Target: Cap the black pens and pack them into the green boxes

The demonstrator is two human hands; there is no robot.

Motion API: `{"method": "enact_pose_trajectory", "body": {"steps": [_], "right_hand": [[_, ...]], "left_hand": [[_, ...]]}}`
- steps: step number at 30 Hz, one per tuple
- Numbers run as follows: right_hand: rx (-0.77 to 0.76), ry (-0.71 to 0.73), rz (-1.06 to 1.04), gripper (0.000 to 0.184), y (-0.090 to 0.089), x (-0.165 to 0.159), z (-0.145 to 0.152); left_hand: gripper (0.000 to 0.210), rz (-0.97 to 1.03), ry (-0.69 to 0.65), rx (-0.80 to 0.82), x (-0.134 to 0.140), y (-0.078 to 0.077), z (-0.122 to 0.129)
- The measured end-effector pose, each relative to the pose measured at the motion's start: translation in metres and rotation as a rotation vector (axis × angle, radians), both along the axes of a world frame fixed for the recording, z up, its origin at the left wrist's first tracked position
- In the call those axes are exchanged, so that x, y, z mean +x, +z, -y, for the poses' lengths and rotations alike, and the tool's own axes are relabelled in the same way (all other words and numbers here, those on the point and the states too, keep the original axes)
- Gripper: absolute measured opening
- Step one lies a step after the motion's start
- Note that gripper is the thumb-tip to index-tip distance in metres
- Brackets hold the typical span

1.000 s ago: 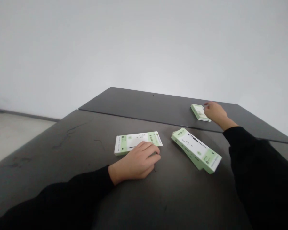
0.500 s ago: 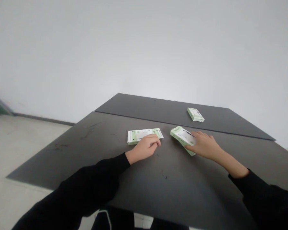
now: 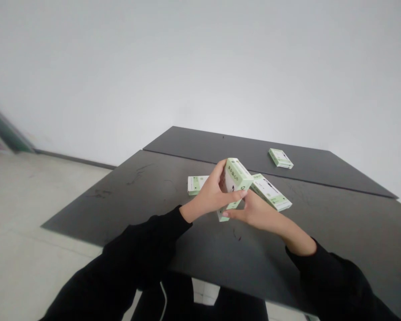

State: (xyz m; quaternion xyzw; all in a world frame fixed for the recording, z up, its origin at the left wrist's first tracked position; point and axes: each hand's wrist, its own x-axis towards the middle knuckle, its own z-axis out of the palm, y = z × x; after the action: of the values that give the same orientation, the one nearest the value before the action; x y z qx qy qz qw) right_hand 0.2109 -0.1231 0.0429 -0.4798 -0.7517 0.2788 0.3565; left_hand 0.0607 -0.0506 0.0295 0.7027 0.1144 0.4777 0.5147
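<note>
Left hand (image 3: 211,194) and right hand (image 3: 258,212) grip one box over the dark table

Nearest, at the bottom edge, are the person's dark-clad legs (image 3: 177,296), with a pale cord (image 3: 165,296) running down the left one. Above them the left sleeve (image 3: 147,245) and right sleeve (image 3: 330,272), both black, reach in over the near table (image 3: 169,167).

Between the hands is the held box (image 3: 238,174), green and white, tilted, with its lower end toward the person. The left hand is closed around its upper part, thumb across the side. The right hand grips it lower down, thumb near the bottom end, its other fingers mostly hidden. Whether the box touches the table cannot be told.

Just behind the left hand lies the left box (image 3: 195,183), flat and partly covered by that hand. Beyond the right hand the right box (image 3: 272,192) lies flat at a slant, a dark pen-like picture on its face.

Past a narrow seam is the far table (image 3: 200,143), with the far box (image 3: 281,158) flat on its right side. Behind it stands a plain pale wall (image 3: 200,67).
</note>
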Motion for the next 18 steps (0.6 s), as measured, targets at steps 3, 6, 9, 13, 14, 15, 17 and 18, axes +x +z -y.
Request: {"method": "enact_pose_trajectory", "body": {"steps": [3,6,9,13,14,15,17,18], "right_hand": [[-0.096,0.049,0.28,0.062,0.032,0.014,0.005],[-0.168,-0.004,0.318,0.044,0.065,0.038,0.01],[-0.063,-0.082,0.236,0.065,0.079,0.052,0.011],[0.008,0.147,0.276,0.069,0.075,0.044,0.008],[-0.005,0.207,0.285,0.063,0.074,0.038,0.007],[-0.026,0.258,0.292,0.056,0.073,0.032,0.006],[-0.084,0.314,0.312,0.039,0.074,0.022,0.004],[-0.106,0.31,0.332,0.032,0.075,0.019,0.004]], "left_hand": [[0.072,-0.071,0.013,0.025,-0.005,-0.004,0.004],[0.073,-0.13,-0.094,0.002,-0.01,-0.008,0.002],[0.073,-0.119,-0.351,-0.138,-0.012,-0.01,-0.002],[0.074,-0.145,-0.656,-0.366,-0.013,-0.013,-0.005],[0.072,-0.163,-0.686,-0.409,-0.014,-0.014,-0.006],[0.07,-0.182,-0.704,-0.448,-0.015,-0.016,-0.007],[0.064,-0.216,-0.724,-0.508,-0.017,-0.018,-0.011],[0.062,-0.239,-0.73,-0.519,-0.018,-0.019,-0.013]]}}
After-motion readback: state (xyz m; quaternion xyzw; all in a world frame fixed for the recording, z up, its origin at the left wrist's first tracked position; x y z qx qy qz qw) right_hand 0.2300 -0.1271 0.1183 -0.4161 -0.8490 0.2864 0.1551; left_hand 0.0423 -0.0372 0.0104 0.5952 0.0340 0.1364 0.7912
